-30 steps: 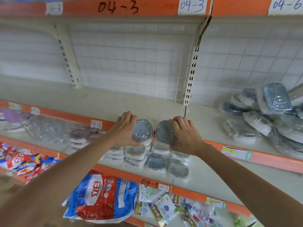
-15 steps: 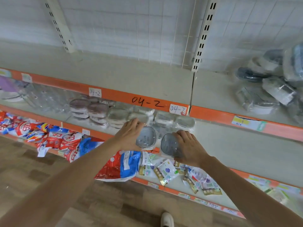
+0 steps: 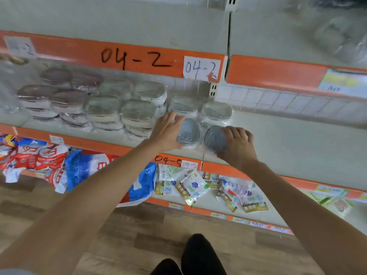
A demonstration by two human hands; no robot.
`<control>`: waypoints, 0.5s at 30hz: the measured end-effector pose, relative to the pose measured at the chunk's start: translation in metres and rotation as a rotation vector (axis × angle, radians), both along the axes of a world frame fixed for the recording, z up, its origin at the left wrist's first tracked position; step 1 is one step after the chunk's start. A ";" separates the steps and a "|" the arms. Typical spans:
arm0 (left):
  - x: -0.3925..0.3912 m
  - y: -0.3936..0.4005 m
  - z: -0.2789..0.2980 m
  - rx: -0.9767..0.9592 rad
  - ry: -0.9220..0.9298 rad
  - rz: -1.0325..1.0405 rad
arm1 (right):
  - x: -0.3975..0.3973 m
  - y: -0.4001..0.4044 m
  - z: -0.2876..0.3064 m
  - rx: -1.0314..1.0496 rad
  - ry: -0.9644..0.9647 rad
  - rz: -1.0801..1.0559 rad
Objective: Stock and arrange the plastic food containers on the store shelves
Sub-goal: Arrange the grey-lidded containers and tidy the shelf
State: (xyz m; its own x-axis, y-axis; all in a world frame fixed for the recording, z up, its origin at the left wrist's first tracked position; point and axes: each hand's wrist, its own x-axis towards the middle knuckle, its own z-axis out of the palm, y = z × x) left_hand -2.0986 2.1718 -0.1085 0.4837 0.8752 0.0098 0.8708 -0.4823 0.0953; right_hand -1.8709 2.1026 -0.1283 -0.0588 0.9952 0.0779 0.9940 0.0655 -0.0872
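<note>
Orange trim runs along the front of the middle shelf [image 3: 297, 139], with "04-5" handwritten on it and a small paper label [image 3: 189, 164] of the same number beside that. Left hand [image 3: 166, 133] grips a grey-lidded plastic container [image 3: 187, 132], fingers curled over its far edge, thumb side toward the person. Right hand [image 3: 237, 144] clamps a second grey-lidded container [image 3: 214, 138], fingers arched over its top and right rim. Both containers sit tilted at the front part of the middle shelf, just beside each other with a narrow gap between, lids facing the camera; whether their bases rest on the shelf cannot be told. Directly behind them on the middle shelf: two wrapped clear-lidded containers [image 3: 216, 111], close to the grey pair. Further left along the middle shelf: rows of stacked wrapped containers [image 3: 137, 112], white ones nearest, pinkish-brown lids [image 3: 35, 93] at the far left. Above the middle shelf: an upper shelf edge [image 3: 135, 58] marked "04-2", paper tag [image 3: 201, 67] alongside. Below the middle shelf: a blue-and-red bag [image 3: 85, 167] and small sachets [image 3: 193, 187] lying loose on a lower shelf. Wood-pattern floor [image 3: 139, 235] below, dark trouser leg [image 3: 200, 255] at the bottom edge
</note>
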 end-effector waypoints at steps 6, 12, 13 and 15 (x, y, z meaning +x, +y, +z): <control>0.019 0.044 -0.026 -0.025 -0.066 0.084 | 0.011 0.046 -0.025 0.052 0.089 -0.010; 0.010 0.056 -0.039 -0.136 -0.119 0.087 | 0.007 0.062 -0.034 0.001 0.065 0.113; 0.008 0.056 -0.039 -0.136 -0.125 0.084 | 0.007 0.063 -0.036 -0.002 0.023 0.138; 0.007 0.055 -0.040 -0.055 -0.107 0.064 | 0.002 0.063 -0.040 0.022 -0.039 0.151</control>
State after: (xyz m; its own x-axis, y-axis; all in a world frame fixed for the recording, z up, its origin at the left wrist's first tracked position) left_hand -2.0916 2.2264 -0.1482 0.4257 0.9048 0.0095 0.8830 -0.4177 0.2142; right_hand -1.8692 2.1654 -0.1678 -0.2112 0.9729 0.0940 0.9753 0.2161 -0.0452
